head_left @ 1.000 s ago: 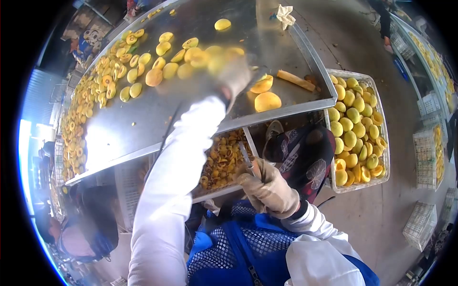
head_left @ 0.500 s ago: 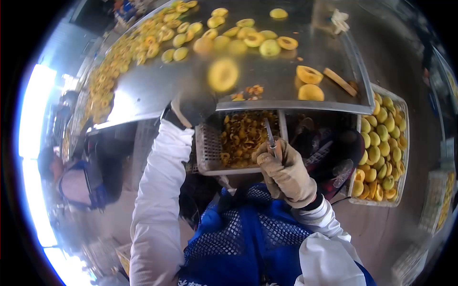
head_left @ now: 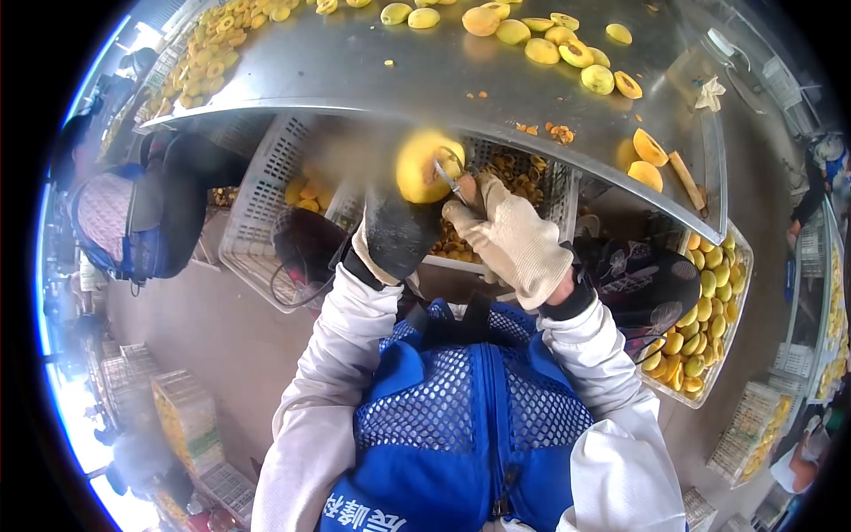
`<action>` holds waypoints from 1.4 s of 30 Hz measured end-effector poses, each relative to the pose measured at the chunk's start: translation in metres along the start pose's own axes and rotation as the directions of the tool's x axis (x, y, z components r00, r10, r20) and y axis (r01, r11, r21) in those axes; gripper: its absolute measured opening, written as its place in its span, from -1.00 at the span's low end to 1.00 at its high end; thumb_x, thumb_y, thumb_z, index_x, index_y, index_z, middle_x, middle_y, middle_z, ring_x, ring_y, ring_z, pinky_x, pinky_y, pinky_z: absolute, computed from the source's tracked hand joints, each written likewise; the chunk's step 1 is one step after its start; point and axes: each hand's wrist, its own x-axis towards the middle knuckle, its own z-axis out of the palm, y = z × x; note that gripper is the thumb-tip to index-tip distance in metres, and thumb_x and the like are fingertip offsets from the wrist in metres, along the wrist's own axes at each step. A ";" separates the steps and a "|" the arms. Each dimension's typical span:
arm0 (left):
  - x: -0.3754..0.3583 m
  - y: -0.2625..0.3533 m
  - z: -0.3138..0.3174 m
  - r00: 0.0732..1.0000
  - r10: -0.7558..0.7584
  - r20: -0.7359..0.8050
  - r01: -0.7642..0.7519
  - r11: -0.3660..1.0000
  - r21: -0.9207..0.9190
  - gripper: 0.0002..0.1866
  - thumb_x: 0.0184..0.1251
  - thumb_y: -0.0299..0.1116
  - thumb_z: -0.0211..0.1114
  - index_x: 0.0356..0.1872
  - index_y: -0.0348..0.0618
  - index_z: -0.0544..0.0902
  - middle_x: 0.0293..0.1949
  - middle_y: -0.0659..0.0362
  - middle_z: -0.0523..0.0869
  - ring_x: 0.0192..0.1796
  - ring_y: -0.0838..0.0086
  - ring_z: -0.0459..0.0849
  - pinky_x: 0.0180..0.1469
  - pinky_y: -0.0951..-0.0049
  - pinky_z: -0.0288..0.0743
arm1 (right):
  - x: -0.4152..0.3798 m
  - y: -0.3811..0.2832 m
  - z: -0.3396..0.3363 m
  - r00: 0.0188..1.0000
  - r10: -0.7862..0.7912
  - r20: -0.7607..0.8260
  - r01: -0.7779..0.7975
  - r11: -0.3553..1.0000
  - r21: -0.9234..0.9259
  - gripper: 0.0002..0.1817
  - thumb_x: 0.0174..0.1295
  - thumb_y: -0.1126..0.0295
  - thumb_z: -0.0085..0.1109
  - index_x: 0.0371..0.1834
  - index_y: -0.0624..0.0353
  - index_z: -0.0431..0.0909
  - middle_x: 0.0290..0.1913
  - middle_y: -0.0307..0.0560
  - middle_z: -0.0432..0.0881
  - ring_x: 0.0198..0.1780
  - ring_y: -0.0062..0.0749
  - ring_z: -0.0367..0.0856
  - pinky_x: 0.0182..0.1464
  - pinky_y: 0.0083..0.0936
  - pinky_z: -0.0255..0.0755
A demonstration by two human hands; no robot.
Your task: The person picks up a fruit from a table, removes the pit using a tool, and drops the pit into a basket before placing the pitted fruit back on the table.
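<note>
A yellow peach (head_left: 425,168) sits in the gloved left hand (head_left: 396,232), held up just below the near edge of the steel worktop (head_left: 355,71) and above a white crate of pits (head_left: 532,191). The right hand (head_left: 512,238), in a pale glove, is clenched around a small metal coring tool (head_left: 450,177) whose tip touches the peach. Halved and whole peaches (head_left: 550,40) lie scattered toward the worktop's far edge. A crate of yellow peaches (head_left: 709,310) stands beside the worktop's right end.
</note>
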 end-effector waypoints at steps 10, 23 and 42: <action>-0.010 -0.009 -0.011 1.000 -0.008 -0.006 0.007 0.993 -0.117 -0.58 0.23 -0.64 0.32 0.14 -0.35 0.51 0.01 -0.04 0.65 0.04 0.19 0.68 0.09 0.32 0.58 | 0.005 -0.010 0.001 0.991 0.020 -0.133 0.016 0.965 0.260 -0.54 0.35 0.18 0.27 0.17 0.26 0.48 -0.12 0.15 0.74 -0.10 -0.08 0.76 -0.09 -0.32 0.59; -0.024 -0.046 -0.008 0.968 -0.170 0.186 0.223 0.921 -0.319 -0.50 0.31 -0.58 0.32 0.27 -0.25 0.45 0.17 0.01 0.61 0.23 0.32 0.62 0.29 0.33 0.51 | -0.010 -0.004 0.014 0.972 -0.020 0.233 0.010 0.999 0.043 -0.68 0.38 0.21 0.18 -0.05 0.27 0.47 -0.08 0.06 0.70 -0.08 -0.11 0.73 -0.19 -0.44 0.59; -0.019 0.000 0.012 0.971 -0.145 0.193 0.132 -0.352 -0.927 -0.40 0.25 -0.75 0.28 0.33 -0.43 0.31 0.17 -0.10 0.61 0.18 0.29 0.65 0.29 0.35 0.50 | 0.021 0.007 0.025 0.950 0.220 0.222 -0.299 0.433 0.850 -0.68 0.38 0.18 0.19 -0.05 0.20 0.45 -0.61 -0.32 0.40 -0.81 -0.65 0.25 -0.80 -0.63 0.07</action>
